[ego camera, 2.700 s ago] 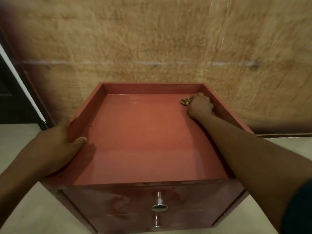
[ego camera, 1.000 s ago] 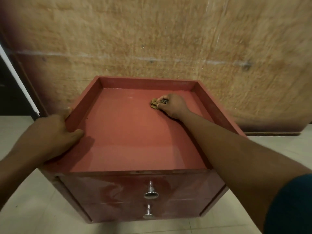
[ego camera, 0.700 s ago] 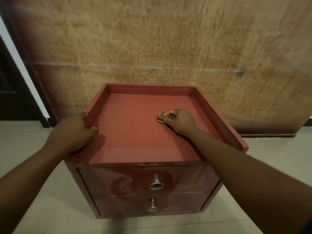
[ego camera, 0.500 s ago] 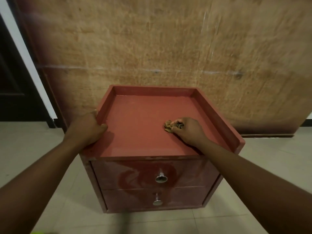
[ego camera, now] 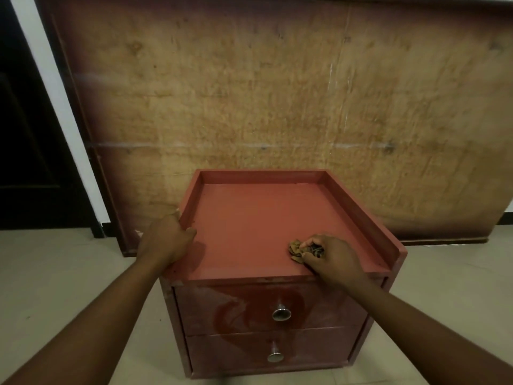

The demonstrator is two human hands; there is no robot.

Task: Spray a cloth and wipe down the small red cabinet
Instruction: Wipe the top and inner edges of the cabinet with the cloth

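Observation:
The small red cabinet (ego camera: 258,218) stands on the floor in front of me, with a raised rim on three sides of its top and two drawers with metal knobs. My right hand (ego camera: 331,255) presses a crumpled brownish cloth (ego camera: 295,250) onto the top near its front right corner. My left hand (ego camera: 166,240) grips the cabinet's left rim near the front. No spray bottle is in view.
A large brown wooden board (ego camera: 277,93) leans upright right behind the cabinet. A dark doorway (ego camera: 25,134) with a white frame is at the left. Pale tiled floor (ego camera: 55,273) surrounds the cabinet on both sides.
My right hand has dragged the cloth from the top's back right corner toward the front right. My head has pulled back, so the cabinet looks smaller. My left hand stays on the left rim.

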